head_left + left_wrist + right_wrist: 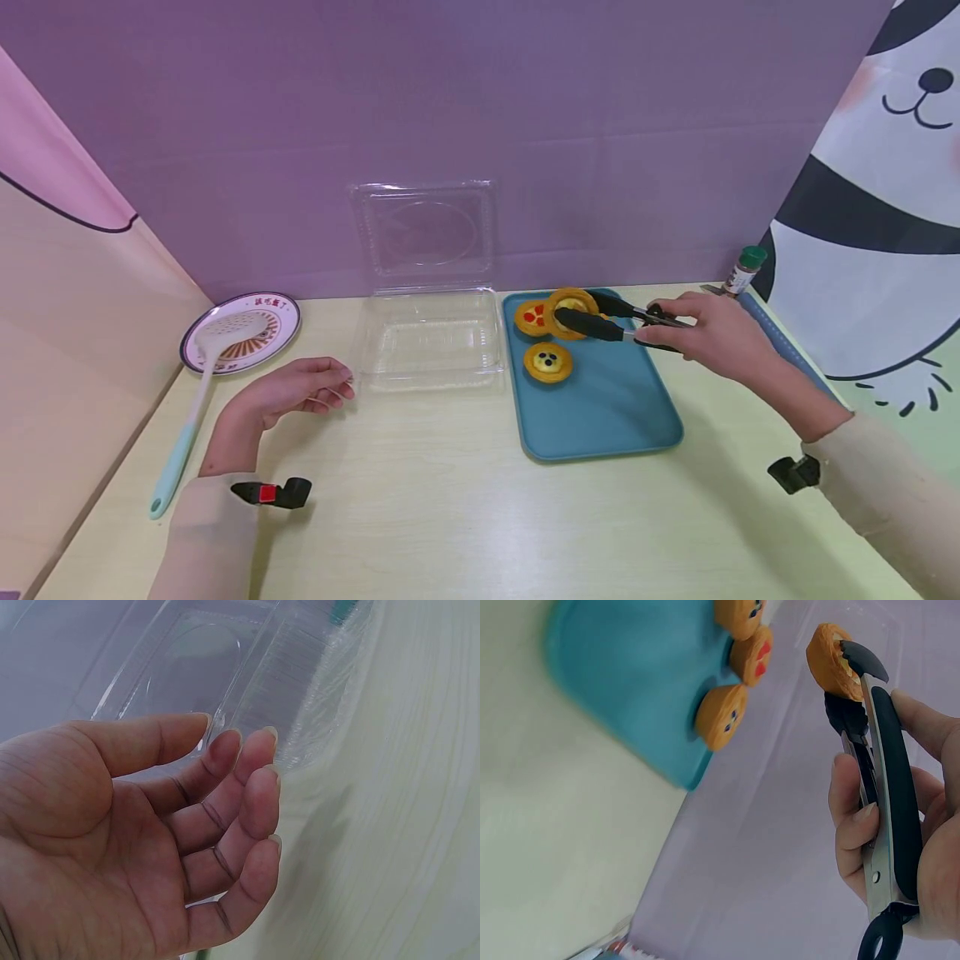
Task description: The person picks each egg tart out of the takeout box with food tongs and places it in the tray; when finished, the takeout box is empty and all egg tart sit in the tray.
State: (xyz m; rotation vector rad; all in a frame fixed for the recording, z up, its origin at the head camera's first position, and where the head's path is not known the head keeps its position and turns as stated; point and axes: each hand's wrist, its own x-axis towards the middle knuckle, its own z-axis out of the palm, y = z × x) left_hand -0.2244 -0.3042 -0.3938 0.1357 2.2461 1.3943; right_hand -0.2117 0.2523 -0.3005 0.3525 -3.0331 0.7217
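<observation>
My right hand (723,337) grips a pair of black and steel tongs (889,802). Their tips pinch an egg tart (832,664), lifted over the back of the blue tray (600,425). On that tray sit a tart with red topping (531,317) and one with dark blue dots (548,362); the right wrist view also has another dotted tart (739,615). My left hand (303,389), fingers loosely bent and holding nothing, hovers beside the front left corner of a clear plastic box (431,379). The box's lid (427,233) stands raised at the back.
At the left, a patterned plate (281,333) bears the white head of a slotted spatula (176,462) with a pale blue handle. A small green-capped bottle (745,269) and a blue strip (780,333) lie at the right edge. A purple backdrop (600,167) closes the table's back.
</observation>
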